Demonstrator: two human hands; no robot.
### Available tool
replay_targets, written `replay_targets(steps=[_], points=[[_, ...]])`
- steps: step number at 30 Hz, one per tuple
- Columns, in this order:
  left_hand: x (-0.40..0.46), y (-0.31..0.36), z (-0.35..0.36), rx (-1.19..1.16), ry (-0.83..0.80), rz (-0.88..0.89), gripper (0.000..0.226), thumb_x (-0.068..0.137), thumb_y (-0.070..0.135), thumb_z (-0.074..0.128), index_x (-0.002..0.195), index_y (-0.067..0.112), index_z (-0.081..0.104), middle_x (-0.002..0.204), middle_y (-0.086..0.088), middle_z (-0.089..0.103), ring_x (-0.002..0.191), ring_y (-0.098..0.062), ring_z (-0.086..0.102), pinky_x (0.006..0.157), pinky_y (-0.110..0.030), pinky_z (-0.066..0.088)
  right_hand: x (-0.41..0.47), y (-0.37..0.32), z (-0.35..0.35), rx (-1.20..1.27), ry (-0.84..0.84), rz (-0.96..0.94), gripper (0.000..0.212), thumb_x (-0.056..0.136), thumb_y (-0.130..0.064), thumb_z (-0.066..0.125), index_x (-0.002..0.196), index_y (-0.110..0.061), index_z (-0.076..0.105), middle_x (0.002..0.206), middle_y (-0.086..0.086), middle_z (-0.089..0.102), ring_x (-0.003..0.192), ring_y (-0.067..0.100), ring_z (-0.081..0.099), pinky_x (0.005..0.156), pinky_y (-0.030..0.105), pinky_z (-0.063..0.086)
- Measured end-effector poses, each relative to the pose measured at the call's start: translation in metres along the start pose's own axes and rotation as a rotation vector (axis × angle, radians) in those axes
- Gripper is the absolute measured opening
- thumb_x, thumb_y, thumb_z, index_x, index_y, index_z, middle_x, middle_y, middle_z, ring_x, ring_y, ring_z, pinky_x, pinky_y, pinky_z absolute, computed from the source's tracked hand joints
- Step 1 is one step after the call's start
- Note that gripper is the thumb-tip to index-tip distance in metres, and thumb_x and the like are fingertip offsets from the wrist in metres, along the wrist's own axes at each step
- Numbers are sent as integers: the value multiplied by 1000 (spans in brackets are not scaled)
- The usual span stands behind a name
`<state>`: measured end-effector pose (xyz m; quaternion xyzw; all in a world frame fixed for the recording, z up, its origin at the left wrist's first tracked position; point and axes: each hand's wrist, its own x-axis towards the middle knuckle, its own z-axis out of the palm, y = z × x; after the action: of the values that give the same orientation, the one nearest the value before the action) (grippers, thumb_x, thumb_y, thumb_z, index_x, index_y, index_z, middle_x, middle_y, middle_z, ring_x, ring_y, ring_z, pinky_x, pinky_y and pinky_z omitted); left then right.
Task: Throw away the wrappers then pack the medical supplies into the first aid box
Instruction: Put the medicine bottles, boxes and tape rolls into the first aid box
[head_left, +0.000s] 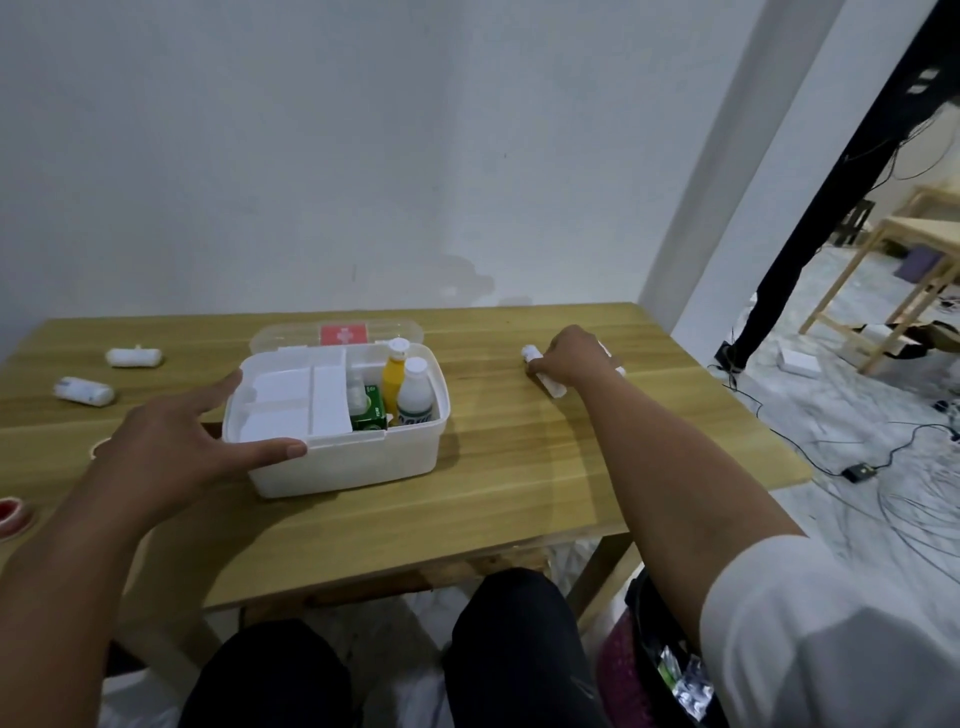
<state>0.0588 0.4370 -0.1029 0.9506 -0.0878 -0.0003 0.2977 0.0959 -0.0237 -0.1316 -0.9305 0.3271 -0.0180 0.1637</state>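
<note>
The white first aid box (358, 457) stands open in the middle of the wooden table (519, 467). Inside it are a white tray insert, a yellow bottle (393, 378), a white bottle (414, 392) and a green carton (370, 413). Its clear lid (291, 335) with a red cross label lies behind it. My left hand (176, 441) rests spread against the box's left front corner. To the right, my right hand (569, 356) closes over white bandage rolls (545, 379) on the table. Two more white bandage rolls (134, 356) (85, 391) lie at the far left.
A red-and-white tape roll (13, 512) sits at the table's left edge. A dark bin (670, 670) holding shiny wrappers stands on the floor by my right knee. Cables (883, 467) and other wooden tables (914, 244) lie to the right. A white wall backs the table.
</note>
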Motion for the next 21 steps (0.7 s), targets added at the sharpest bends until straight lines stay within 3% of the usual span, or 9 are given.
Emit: replay_targets(steps=[3, 8, 11, 13, 17, 19, 21], points=[[2, -1, 0, 20, -13, -1, 141, 29, 103, 60, 153, 40, 39, 142, -8, 61, 111, -32, 65, 84, -52, 58, 8, 5, -6, 78, 50, -18, 41, 71, -55, 62, 63, -15, 60, 63, 0, 68, 83, 30, 72, 98, 52, 50], [6, -5, 3, -6, -6, -2, 140, 28, 101, 64, 152, 41, 40, 141, -8, 62, 112, -32, 65, 86, -53, 57, 13, 10, -19, -30, 155, 89, 43, 90, -54, 63, 108, -15, 62, 112, 7, 65, 120, 34, 56, 108, 58, 33], [9, -9, 5, -9, -6, 1, 139, 28, 101, 64, 152, 41, 41, 141, -7, 62, 114, -32, 65, 87, -52, 57, 21, 18, -20, -40, 161, 122, 49, 92, -57, 59, 118, -16, 60, 126, 9, 61, 127, 36, 51, 106, 56, 34], [13, -11, 7, 8, -15, -4, 139, 29, 101, 64, 152, 41, 40, 144, -7, 59, 119, -34, 63, 88, -54, 55, 26, 24, -17, 4, 157, 140, 44, 91, -58, 57, 111, -18, 61, 122, 8, 63, 123, 35, 54, 104, 55, 34], [17, -15, 8, 23, -33, -3, 137, 32, 99, 67, 153, 43, 37, 149, -2, 55, 125, -35, 60, 91, -53, 55, 25, 32, -10, 88, 136, 159, 30, 80, -53, 56, 69, -26, 50, 88, 0, 69, 98, 30, 67, 93, 46, 39], [18, -16, 8, 19, -37, 0, 136, 33, 98, 68, 153, 43, 37, 150, 0, 53, 126, -34, 60, 93, -53, 55, 27, 32, -11, 120, 141, 169, 27, 78, -50, 59, 70, -24, 53, 81, -1, 67, 91, 28, 67, 94, 44, 45], [20, -18, 9, 9, -33, 6, 135, 34, 98, 69, 153, 43, 36, 150, -1, 53, 124, -35, 61, 93, -53, 56, 28, 31, -13, 140, 147, 175, 27, 74, -44, 67, 86, -21, 59, 88, 0, 68, 89, 26, 65, 95, 45, 48]])
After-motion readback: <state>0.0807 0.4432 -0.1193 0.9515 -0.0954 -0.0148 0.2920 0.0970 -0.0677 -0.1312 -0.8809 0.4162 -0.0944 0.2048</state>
